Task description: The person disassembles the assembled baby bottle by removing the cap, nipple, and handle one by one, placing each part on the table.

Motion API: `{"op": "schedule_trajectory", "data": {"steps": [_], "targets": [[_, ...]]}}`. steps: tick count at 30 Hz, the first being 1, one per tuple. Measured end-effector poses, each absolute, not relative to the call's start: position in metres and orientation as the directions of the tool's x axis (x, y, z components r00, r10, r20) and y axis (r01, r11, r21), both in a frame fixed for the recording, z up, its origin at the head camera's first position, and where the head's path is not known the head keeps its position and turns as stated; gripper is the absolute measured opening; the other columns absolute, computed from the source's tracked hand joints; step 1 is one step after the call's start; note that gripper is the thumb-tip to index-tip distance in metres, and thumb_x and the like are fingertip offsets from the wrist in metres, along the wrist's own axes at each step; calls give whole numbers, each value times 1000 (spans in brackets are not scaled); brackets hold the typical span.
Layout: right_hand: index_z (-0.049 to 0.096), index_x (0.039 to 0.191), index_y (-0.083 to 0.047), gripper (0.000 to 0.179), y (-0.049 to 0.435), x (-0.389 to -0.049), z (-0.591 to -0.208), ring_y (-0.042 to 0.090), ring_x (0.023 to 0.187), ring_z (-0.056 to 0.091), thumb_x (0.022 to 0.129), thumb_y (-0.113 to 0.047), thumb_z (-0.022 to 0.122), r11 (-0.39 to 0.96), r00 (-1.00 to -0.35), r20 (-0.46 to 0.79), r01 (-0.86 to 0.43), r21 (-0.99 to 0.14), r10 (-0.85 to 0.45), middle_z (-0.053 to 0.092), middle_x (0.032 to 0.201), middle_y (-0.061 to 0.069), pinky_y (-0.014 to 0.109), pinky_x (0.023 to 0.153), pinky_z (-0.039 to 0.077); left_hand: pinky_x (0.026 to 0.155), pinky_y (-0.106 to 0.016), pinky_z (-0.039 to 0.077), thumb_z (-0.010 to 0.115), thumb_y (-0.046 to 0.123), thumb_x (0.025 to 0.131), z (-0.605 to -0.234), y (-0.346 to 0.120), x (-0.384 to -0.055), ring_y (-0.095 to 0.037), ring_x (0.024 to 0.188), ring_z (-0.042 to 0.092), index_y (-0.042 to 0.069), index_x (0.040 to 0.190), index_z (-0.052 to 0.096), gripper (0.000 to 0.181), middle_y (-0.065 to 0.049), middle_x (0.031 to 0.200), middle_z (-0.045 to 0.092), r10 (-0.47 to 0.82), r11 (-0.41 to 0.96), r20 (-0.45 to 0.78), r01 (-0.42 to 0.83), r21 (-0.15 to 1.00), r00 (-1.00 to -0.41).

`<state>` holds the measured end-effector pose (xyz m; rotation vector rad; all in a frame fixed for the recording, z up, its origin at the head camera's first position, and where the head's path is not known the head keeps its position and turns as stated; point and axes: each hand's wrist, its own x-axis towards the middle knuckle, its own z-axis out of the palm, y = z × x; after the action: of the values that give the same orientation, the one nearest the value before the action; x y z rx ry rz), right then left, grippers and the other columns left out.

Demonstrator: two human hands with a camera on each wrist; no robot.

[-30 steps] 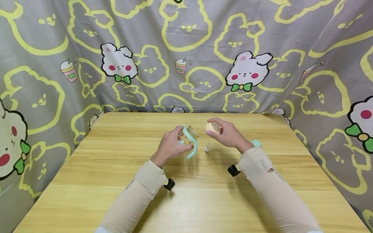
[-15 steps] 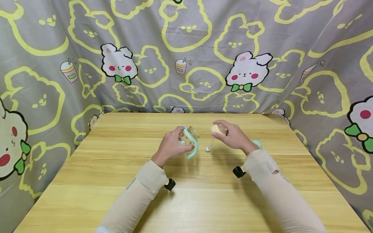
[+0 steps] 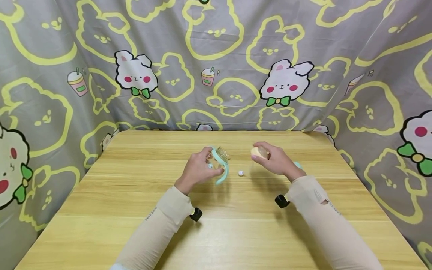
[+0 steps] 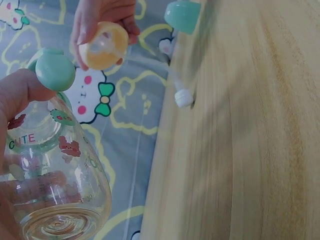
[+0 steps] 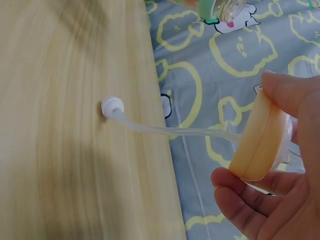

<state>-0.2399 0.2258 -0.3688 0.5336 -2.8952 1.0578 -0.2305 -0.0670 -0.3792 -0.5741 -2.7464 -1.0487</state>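
Observation:
My left hand (image 3: 197,168) grips a clear baby bottle (image 4: 75,175) with mint-green handles and printed cartoon figures. The bottle tilts to the right, and its threaded neck (image 3: 222,153) is uncovered. Between thumb and fingers, my right hand (image 3: 275,161) holds the pale yellow screw collar (image 5: 257,140) of the bottle's nipple top. From this collar a thin clear straw (image 5: 180,131) runs down to a white weighted end (image 5: 112,106), close over the table between the two hands. The collar is apart from the bottle.
A mint-green domed cap (image 4: 182,17) stands on the wooden table (image 3: 216,225), partly hidden behind my right wrist in the head view. A patterned grey curtain (image 3: 175,45) encloses the table at the back and sides. Each wrist carries a small black camera (image 3: 282,201).
My right hand has moved to the right with the collar, away from the bottle. The straw's white end has shifted slightly right. My left hand and the bottle have stayed nearly still.

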Motion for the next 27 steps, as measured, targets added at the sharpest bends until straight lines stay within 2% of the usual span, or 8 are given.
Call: {"op": "schedule_trajectory", "data": {"steps": [8,19,27], "targets": [[52,137,-14,51,233,-240,-381,14,46,37,94,-40,62,726,-934,151,-347,-593,-323,38,53,-2,34,51,39,72,-37,53,80,44,70,-380,-70,-230,-21,87,64,10,125,56,68,-11,101,66,277,703,258,379,602,-925],[51,138,-15,51,238,-241,-398,16,49,38,94,-39,62,759,-953,88,-284,-587,-289,43,60,3,35,56,39,73,-37,53,81,43,70,-380,-71,-230,-22,89,64,10,124,56,68,-12,105,67,279,693,251,375,616,-927],[50,139,-12,56,241,-240,-408,17,55,45,93,-42,63,775,-953,81,-285,-564,-292,51,71,4,36,62,42,72,-37,54,80,43,71,-380,-71,-230,-23,89,64,9,125,55,69,-14,107,66,290,694,250,383,609,-924]]}}
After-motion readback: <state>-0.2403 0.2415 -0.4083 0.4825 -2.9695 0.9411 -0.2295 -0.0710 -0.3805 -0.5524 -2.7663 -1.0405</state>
